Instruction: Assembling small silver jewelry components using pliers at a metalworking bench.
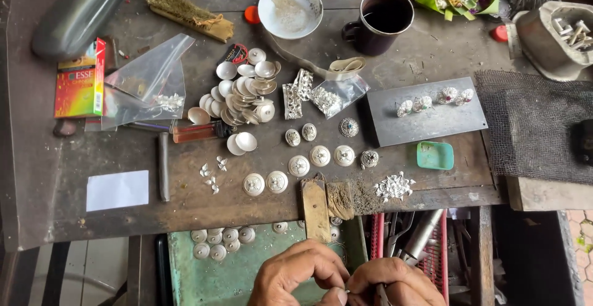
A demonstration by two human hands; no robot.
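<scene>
At the upper left of the frame the counter (185, 210) carries a colourful small box (80, 86) and clear plastic bags (148, 80), one with small silver bits inside. Just right of them, upper centre, lies a heap of plain silver domes (244, 93), bare and undecorated, which reads as stock not yet worked. Below that heap, across the middle, a loose row of decorated round silver pieces (309, 157) lies spread out, each with a small ornament on top; these look further along. More plain discs (216, 241) sit on the green tray (197, 275) at lower centre. To the right, four ornate pieces (435, 100) rest on a grey metal plate (426, 117), seemingly the most finished.

At the bottom centre the left hand (299, 272) has its grip pinched shut on a tiny silver piece (346, 292), too small to make out. Touching it, the right hand (395, 281) is closed around a slim metal tool (382, 293) pointed at that piece. Judged from the heaps, much remains undone.
</scene>
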